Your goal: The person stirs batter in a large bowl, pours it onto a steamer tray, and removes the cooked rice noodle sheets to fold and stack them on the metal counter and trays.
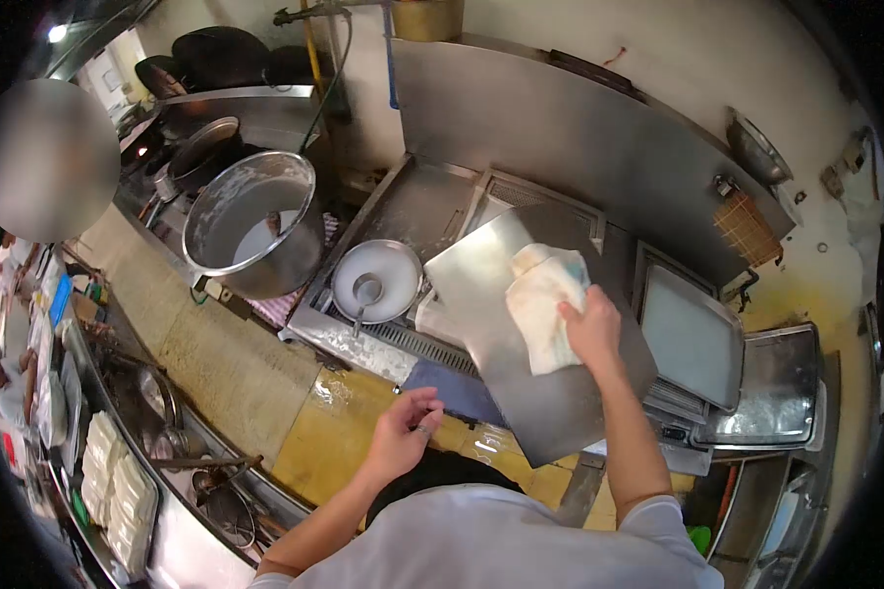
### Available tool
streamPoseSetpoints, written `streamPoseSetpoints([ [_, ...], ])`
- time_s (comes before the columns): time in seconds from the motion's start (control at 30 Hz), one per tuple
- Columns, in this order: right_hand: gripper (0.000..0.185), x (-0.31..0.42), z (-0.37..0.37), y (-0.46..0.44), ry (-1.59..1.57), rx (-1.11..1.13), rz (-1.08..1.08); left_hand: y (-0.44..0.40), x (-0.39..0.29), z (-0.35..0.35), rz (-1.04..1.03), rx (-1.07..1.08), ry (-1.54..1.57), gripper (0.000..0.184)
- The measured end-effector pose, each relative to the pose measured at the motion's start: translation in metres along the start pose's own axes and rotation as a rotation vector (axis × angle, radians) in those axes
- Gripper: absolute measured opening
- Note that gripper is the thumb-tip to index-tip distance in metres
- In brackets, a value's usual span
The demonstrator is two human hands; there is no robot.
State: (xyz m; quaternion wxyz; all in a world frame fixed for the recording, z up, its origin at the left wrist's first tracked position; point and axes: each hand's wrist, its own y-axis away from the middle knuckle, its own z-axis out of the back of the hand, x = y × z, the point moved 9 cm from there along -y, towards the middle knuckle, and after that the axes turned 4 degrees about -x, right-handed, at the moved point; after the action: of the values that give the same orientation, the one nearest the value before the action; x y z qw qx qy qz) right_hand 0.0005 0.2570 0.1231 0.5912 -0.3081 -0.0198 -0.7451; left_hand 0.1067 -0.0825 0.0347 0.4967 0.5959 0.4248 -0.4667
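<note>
Head view: right hand (596, 332) pinches a folded cream cloth (540, 319) on a flat silver metal sheet (550, 412) jutting past the steel counter (349, 344). Left hand (403, 432) has loosely curled fingers. Imo, spread the cloth flatter and steady that overhanging corner.

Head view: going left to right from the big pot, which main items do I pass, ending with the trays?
Big pot → bowl with a ladle in it → cloth with the right hand on it → pale-surfaced tray → shiny metal tray.
</note>
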Motion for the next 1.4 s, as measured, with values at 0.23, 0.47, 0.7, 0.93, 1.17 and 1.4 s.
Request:
streamPoseSetpoints([
  [0.23, 0.049, -0.036, -0.033, -0.096, 0.184, 0.019, -0.182, -0.089, 0.024, 0.018, 0.047, 0.069, 0.007, 0.036],
  [0.47, 0.054, -0.053, -0.097, -0.167, 0.200, 0.016, -0.361, -0.159, 0.032, 0.048, 0.077, 0.110, -0.083, 0.036],
  [0.7, 0.053, -0.063, -0.150, -0.206, 0.193, 0.028, -0.484, -0.198, 0.034, 0.059, 0.110, 0.129, -0.104, 0.036],
  [0.93, 0.057, -0.071, -0.176, -0.211, 0.193, 0.012, -0.542, -0.217, 0.033, 0.055, 0.128, 0.169, -0.142, 0.036],
  [1.17, 0.053, -0.068, -0.181, -0.202, 0.234, -0.019, -0.525, -0.228, 0.031, 0.053, 0.130, 0.202, -0.146, 0.035],
  [1.4, 0.055, -0.074, -0.198, -0.206, 0.202, 0.104, -0.549, -0.235, 0.025, 0.039, 0.089, 0.242, -0.096, 0.036],
])
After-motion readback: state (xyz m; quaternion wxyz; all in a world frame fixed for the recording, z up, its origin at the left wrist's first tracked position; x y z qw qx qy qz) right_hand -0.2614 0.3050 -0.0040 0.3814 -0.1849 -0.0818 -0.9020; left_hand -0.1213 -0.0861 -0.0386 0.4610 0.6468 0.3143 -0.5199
